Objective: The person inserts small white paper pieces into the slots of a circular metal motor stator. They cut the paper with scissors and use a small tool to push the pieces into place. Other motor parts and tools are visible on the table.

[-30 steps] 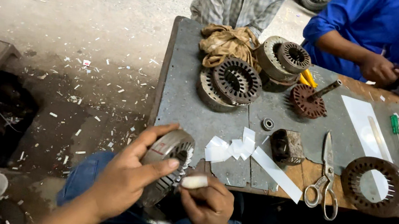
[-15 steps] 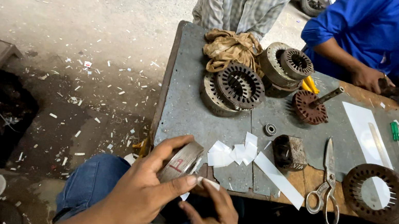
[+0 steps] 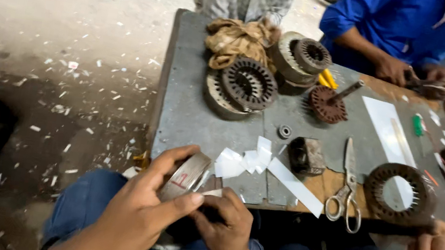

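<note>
Stator ring (image 3: 185, 176), grey metal with a red mark on its outer band, held edge-on at lower centre of the frame, just off the worktop (image 3: 188, 120) near edge above the lap. Left hand (image 3: 140, 218) grip clamped round the ring, right hand (image 3: 225, 230) fingertips pinched together at its lower rim. White paper strips (image 3: 246, 160) lie just beyond on the worktop edge, scissors (image 3: 347, 189) further right; bare grey surface upper left of them.

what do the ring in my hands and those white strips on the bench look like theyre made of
Ring: likely bare steel, dull grey with a worn sheen on its outer band. White strips: probably thin paper or insulating sheet, matte, flat, cleanly cut and slightly curled.
</note>
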